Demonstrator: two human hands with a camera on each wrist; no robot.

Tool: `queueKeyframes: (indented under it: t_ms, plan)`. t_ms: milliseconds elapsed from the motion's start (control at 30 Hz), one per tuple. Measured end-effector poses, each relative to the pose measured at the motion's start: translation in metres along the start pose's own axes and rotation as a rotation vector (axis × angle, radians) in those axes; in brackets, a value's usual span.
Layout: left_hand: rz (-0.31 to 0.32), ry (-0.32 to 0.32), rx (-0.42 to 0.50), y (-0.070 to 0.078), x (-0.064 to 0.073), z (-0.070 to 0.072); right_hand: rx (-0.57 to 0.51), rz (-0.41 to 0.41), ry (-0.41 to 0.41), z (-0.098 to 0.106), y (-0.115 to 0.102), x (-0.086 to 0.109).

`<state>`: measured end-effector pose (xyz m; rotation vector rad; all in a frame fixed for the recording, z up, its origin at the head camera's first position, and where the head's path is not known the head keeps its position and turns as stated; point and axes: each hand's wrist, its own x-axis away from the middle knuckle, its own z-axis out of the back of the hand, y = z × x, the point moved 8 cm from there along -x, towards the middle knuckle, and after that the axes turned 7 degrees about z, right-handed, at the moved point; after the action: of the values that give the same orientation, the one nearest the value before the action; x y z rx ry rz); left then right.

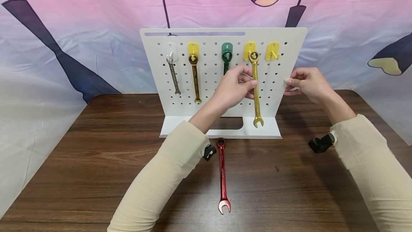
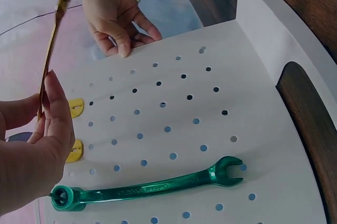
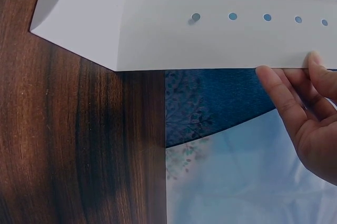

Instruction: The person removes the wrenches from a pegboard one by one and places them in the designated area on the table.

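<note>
My left hand (image 1: 236,85) pinches a gold ratchet wrench (image 1: 256,96) midway along its shaft, open jaw end down. In the head view its ring end overlaps a yellow hook (image 1: 247,50) on the white pegboard (image 1: 212,94); the left wrist view shows the wrench standing out from the board. With thumb in front and fingers behind, my right hand (image 1: 307,83) grips the pegboard's right edge. A green wrench (image 2: 152,187) hangs just left of the gold one, partly hidden by my left hand in the head view.
A silver wrench (image 1: 173,76) and a darker gold wrench (image 1: 195,81) hang at the board's left. Another yellow hook (image 1: 272,51), far right, bears nothing. In front of the board, a red wrench (image 1: 222,174) lies on the brown table (image 1: 96,160). A patterned cloth (image 1: 106,56) hangs behind.
</note>
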<state>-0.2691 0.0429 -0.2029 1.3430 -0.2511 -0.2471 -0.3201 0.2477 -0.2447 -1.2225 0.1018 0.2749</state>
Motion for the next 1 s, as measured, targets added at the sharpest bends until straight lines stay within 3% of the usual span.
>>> queueKeyframes:
  t_ms: [333,633,1000]
  plan:
    - [-0.008,-0.024,0.003,0.007,0.006,-0.002,0.021,0.000,0.003,0.000,0.000,0.001]
    - [-0.037,-0.001,0.002,0.014,0.006,0.002,0.020,0.006,-0.001,0.000,0.000,0.001]
    - [-0.037,-0.011,-0.007,0.013,0.013,0.006,0.020,0.020,-0.007,-0.001,-0.001,0.001]
